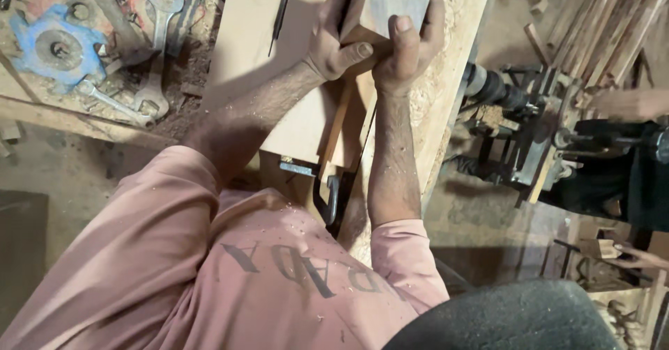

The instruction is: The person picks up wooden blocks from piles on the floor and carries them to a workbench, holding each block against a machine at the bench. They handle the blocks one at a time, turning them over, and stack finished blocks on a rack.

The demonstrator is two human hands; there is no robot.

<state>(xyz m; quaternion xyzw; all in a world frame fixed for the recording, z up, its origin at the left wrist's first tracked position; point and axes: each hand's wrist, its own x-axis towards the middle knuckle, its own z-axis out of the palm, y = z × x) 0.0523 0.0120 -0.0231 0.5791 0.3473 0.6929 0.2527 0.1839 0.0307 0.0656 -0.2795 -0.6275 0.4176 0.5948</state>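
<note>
Head view: left hand (333, 38) and right hand (408, 42) both clamped around a wooden block (390, 2), thumbs pressed on its near face, block between the palms at the top frame edge. Block sits over a pale board (258, 50) on the sawdust-covered bench (453, 64). Bench edge runs just right of the right hand; drilling machine (529, 127) beyond. Wrenches (150, 71) well left.
</note>
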